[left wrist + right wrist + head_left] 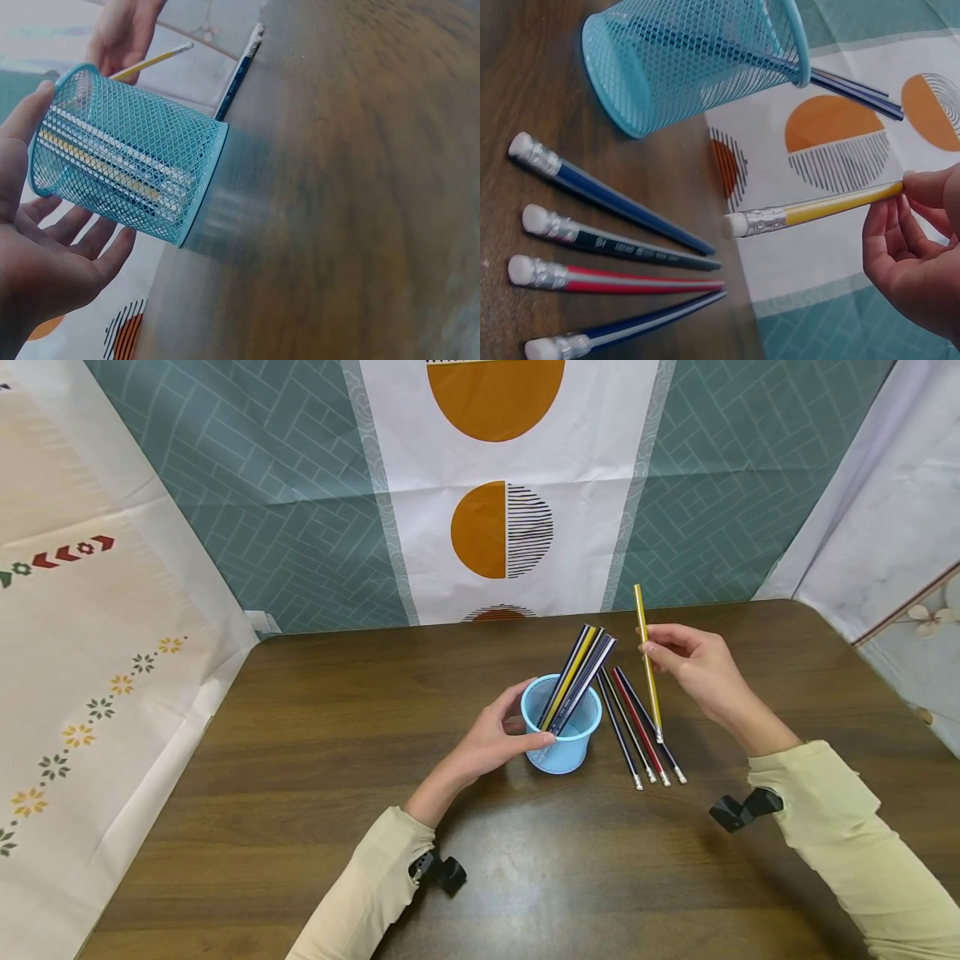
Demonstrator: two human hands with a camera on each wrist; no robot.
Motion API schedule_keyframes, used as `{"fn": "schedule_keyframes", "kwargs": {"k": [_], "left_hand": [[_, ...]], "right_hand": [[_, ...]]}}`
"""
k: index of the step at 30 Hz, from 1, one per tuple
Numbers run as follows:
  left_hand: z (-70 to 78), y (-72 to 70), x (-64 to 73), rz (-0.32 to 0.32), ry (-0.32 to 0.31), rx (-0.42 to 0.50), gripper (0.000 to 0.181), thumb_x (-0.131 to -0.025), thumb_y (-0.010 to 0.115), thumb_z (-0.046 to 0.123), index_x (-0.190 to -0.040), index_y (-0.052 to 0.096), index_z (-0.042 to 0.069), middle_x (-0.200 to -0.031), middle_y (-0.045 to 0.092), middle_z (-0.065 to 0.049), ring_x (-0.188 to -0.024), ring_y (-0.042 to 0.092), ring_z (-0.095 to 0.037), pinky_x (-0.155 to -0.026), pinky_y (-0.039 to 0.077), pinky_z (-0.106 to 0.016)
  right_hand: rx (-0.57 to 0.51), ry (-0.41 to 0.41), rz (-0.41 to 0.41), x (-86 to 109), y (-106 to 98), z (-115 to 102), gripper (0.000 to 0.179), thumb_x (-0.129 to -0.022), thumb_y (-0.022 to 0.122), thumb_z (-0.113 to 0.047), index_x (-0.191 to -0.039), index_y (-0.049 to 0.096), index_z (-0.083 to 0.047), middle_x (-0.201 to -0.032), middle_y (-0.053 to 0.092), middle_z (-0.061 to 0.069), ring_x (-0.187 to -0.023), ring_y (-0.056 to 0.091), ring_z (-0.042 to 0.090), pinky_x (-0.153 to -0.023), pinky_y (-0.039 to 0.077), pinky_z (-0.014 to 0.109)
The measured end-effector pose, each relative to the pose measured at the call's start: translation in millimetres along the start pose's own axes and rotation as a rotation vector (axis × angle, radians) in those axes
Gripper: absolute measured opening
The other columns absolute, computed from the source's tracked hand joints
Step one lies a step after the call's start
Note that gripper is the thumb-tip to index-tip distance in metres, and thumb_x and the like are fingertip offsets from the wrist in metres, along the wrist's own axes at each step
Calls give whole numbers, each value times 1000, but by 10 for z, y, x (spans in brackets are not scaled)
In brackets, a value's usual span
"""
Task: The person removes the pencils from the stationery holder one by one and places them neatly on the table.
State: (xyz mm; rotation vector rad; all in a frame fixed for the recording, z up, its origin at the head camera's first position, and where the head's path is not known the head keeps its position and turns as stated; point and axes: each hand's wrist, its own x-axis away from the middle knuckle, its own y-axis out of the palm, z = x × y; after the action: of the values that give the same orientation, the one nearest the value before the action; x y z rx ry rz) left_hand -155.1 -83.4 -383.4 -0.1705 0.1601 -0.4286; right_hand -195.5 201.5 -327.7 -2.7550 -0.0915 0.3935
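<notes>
Cream sleeves (367,885) are occupying the foreground, cloth creasing. Left hand (498,739) is steadying the blue cup (558,758), fingers and thumb clasping it at the rim. Right hand (693,664) is pinching the yellow pencil (840,205) near the loose pencils (645,286), eraser (736,225) pointing down. Good handling is probably meaning: bracing the cup, since open mesh is looking light; raising that eraser above the rim; steering clear of the leaning bundle (568,681). Textures: diamond mesh is curving smoothly; crimped metal collars (549,273) are shining; worktop (300,735) is gleaming, brown, wood-grained.
</notes>
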Motion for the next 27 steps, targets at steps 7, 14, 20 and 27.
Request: {"fn": "schedule_keyframes", "kwargs": {"k": [7, 14, 20, 27], "left_hand": [[1, -5, 6, 6, 3, -2, 72, -82, 77, 10, -145, 42, 15, -134, 53, -6, -119, 53, -21, -97, 45, -37], [0, -10, 12, 8, 20, 1, 72, -82, 77, 11, -145, 42, 13, -134, 53, -8, -119, 53, -23, -97, 46, -37], [-16, -5, 3, 2, 6, 5, 72, -82, 77, 9, -145, 42, 13, -134, 53, -8, -118, 54, -23, -98, 45, -36], [-5, -3, 4, 0, 6, -4, 71, -83, 76, 10, -146, 41, 12, -135, 52, -10, -120, 53, -25, -98, 44, -39]], "right_hand": [[40, 29, -40, 2, -16, 84, 33, -95, 62, -7, -119, 57, 15, -91, 69, -4, -73, 59, 1, -68, 51, 16], [70, 84, -57, -2, -35, 130, 34, -95, 62, -8, -120, 58, 15, -90, 68, -8, -74, 60, -1, -69, 52, 17], [97, 111, -58, -7, -53, 219, 36, -94, 63, -10, -120, 58, 15, -89, 66, -13, -75, 58, -1, -68, 51, 17], [143, 148, -64, 9, -98, 294, 38, -94, 65, -15, -119, 61, 13, -95, 68, -5, -78, 59, -1, -69, 50, 16]]}}
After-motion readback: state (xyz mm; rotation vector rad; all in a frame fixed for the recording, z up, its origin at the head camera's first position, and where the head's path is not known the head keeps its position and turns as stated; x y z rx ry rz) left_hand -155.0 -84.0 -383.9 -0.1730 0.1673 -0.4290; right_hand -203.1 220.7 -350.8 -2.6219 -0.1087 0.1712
